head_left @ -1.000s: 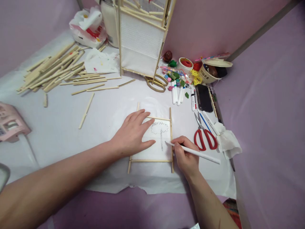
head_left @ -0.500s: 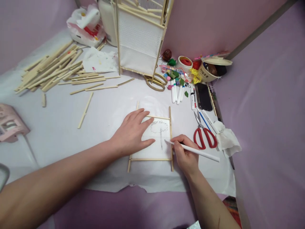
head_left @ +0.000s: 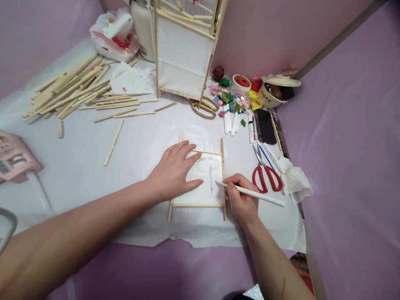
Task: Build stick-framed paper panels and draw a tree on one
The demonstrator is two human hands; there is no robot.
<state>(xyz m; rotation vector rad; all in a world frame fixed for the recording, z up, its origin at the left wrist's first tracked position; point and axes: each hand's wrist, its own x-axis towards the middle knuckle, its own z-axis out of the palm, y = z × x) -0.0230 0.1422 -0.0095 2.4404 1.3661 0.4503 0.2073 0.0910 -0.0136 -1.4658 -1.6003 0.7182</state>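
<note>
A small wooden-stick frame (head_left: 196, 205) backed with white textured sheet lies flat on the covered table. On the sheet is a dark line drawing of a tree (head_left: 211, 179), with a bumpy crown and a thin trunk. My left hand (head_left: 176, 171) rests with fingers spread over the frame's left side and upper left corner, hiding part of them. Beyond the frame's right edge, my right hand (head_left: 243, 198) is closed around a white pen (head_left: 259, 194). The pen slants down to the left, and its tip is at the sheet just right of the trunk.
Red-handled scissors (head_left: 267, 179), a blue thin stick and a crumpled tissue (head_left: 296, 183) lie to the right. White markers (head_left: 231, 121), gold scissors (head_left: 204, 107) and a phone (head_left: 265, 127) sit farther back. A tall stick structure (head_left: 184, 54) stands behind; loose sticks (head_left: 68, 91) pile up left.
The whole view has shifted slightly. The pen stays beside the trunk in my right hand, with its tip in nearly the same place, and my left hand keeps its position on the frame.
</note>
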